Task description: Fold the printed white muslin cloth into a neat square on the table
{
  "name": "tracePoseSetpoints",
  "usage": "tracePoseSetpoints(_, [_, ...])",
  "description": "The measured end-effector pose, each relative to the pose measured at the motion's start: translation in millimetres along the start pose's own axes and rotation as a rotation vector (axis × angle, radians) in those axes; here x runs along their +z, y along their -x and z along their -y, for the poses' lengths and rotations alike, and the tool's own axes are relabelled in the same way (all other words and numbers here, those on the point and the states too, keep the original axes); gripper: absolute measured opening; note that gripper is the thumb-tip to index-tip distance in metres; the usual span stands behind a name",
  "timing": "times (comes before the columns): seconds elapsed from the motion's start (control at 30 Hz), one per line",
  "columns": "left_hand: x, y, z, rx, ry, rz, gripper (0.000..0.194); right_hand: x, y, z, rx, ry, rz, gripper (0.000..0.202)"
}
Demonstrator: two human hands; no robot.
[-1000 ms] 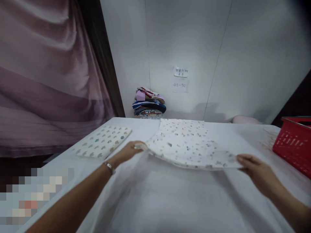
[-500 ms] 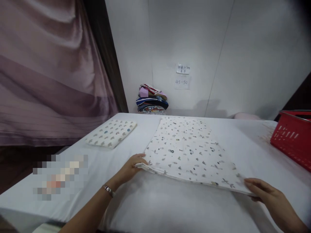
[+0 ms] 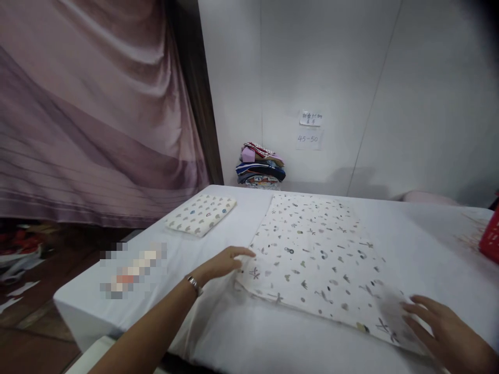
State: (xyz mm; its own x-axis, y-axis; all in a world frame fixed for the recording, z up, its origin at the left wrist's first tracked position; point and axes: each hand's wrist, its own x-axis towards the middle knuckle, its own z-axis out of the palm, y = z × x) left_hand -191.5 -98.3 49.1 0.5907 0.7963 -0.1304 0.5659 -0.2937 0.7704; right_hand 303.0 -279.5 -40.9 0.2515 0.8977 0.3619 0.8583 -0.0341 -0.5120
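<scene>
A white cloth [image 3: 312, 259] printed with small leaves and shapes lies spread lengthwise on the white-covered table [image 3: 249, 332]. Layers show along its near edge. At the cloth's near left side, my left hand [image 3: 228, 262] has its fingers stretched out over the border, no longer gripping. My right hand [image 3: 440, 324] is by the near right corner, fingers apart and slightly blurred. Whether its fingertips touch the fabric is hard to tell. To the left lies a folded cream cloth [image 3: 200, 215] with grey heart-like prints.
A pixelated item [image 3: 132, 270] lies at the table's left. Beyond the far edge, a stack of folded fabrics [image 3: 260, 166] stands by the wall. Part of a red basket [image 3: 491, 236] shows at the right edge. A pink curtain [image 3: 97, 104] hangs on the left.
Both hands have let go of the cloth's near corners, and its near edge has settled on the table. The view has swung left, showing more floor and less of the basket.
</scene>
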Motion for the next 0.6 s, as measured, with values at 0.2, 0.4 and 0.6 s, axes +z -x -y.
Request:
tracePoseSetpoints(0.2, [21.5,-87,-11,-0.019,-0.186,-0.252,0.043,27,-64,105,-0.386,0.121,0.185,0.043])
tracePoseSetpoints(0.4, [36.6,-163,0,-0.062,-0.411,-0.370,0.039,87,-113,82,-0.316,0.305,0.258,0.057])
tracePoseSetpoints(0.6, [-4.1,-239,19,-0.295,-0.394,-0.471,0.038,109,-112,32,-0.236,0.329,0.290,0.057])
